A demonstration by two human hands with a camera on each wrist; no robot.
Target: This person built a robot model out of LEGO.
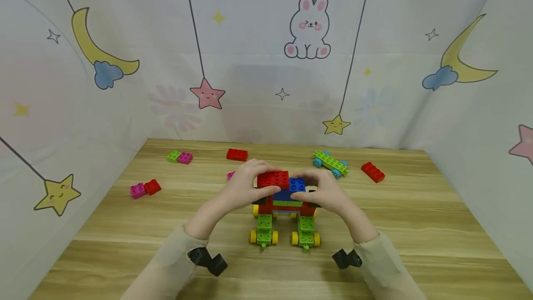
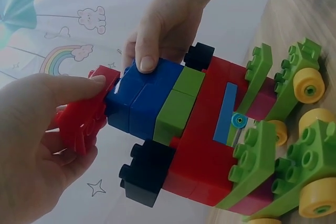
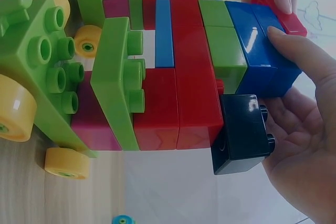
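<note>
A toy-brick structure stands on the table, with green wheeled bases (image 1: 264, 230), red bricks (image 2: 197, 135), light green bricks (image 2: 181, 103) and blue bricks (image 1: 297, 185) stacked upward. Black bricks (image 3: 241, 132) stick out at both sides. My left hand (image 1: 237, 189) pinches a red brick (image 1: 272, 179) between thumb and fingers. That brick is at the top of the blue ones, over their left part and slightly tilted in the left wrist view. Whether it is pressed on, I cannot tell. My right hand (image 1: 326, 192) grips the blue bricks from the right, thumb on the near face.
Behind the structure lie a red brick (image 1: 237, 154), a green wheeled base (image 1: 330, 163) with blue wheels and another red brick (image 1: 372, 172). Toward the left are joined green and pink bricks (image 1: 180, 157), and pink and red bricks (image 1: 145, 189). A printed curtain (image 1: 258, 119) borders the table.
</note>
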